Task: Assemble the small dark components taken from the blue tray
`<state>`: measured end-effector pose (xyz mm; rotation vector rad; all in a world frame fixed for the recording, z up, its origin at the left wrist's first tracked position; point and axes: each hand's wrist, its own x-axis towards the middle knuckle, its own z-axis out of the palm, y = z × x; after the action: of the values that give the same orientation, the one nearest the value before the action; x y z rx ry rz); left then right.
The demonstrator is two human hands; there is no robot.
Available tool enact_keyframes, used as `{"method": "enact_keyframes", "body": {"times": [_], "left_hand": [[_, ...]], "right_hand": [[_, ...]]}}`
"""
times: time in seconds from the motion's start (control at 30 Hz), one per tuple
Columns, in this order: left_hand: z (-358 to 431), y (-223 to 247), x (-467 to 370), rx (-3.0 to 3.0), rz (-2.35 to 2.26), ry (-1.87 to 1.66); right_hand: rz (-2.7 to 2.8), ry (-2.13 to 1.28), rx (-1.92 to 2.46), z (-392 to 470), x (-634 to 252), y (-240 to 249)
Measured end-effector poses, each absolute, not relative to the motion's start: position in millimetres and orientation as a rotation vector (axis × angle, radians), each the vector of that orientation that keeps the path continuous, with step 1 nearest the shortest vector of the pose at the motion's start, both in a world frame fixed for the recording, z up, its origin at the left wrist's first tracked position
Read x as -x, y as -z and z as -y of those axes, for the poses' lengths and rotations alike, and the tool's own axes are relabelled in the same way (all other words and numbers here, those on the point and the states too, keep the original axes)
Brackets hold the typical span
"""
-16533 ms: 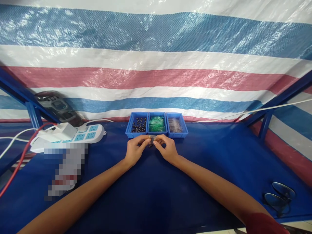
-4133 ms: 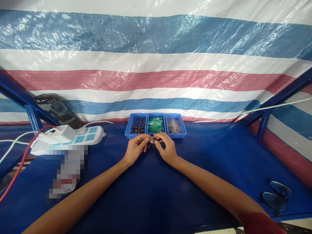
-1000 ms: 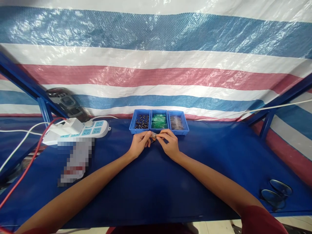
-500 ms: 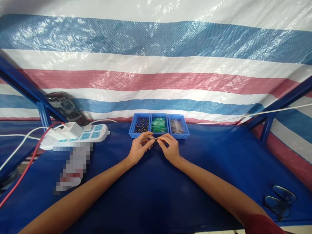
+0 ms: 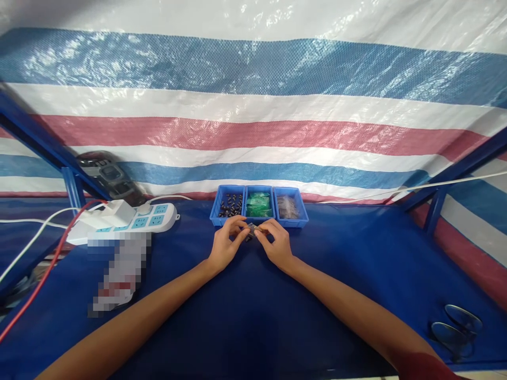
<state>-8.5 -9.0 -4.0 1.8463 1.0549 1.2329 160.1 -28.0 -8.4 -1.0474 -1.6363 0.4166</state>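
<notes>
Just in front of the bins, my left hand [image 5: 227, 241] and my right hand [image 5: 276, 243] meet over the table. Both pinch a small greyish, see-through piece [image 5: 252, 229], which looks like a little clear plastic bag; the fingers cover its edges. A small dark part [image 5: 249, 238] shows just below it, too small to name. Beyond my left hand stands a blue bin [image 5: 216, 211] with many little black parts. The middle bin [image 5: 259, 216] holds green packets [image 5: 258, 201], and the right-hand bin [image 5: 293, 222] contains clear packets [image 5: 287, 207].
At left on the blue table [image 5: 253, 316] lies a white power strip [image 5: 158, 219] with plugs and cables, near a blurred-out object [image 5: 122, 272]. A dark packaged object [image 5: 111, 174] leans behind it. Eyeglasses [image 5: 455, 330] rest at front right. Striped sheeting [image 5: 253, 132] hangs behind.
The small see-through piece has turned between my fingers, from edge-on to showing more of its face. My fingertips have shifted slightly; the bins stay put.
</notes>
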Motion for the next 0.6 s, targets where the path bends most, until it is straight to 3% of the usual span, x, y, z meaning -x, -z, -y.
{"method": "enact_keyframes", "body": {"times": [0.33, 0.6], "left_hand": [[9, 2, 9, -1.712, -1.155, -1.341], [8, 1, 7, -1.669, -1.170, -1.334]], "right_hand": [[1.491, -0.325, 1.144, 25, -169, -20], [1.665, 0.029, 1.644, -17, -232, -54]]}}
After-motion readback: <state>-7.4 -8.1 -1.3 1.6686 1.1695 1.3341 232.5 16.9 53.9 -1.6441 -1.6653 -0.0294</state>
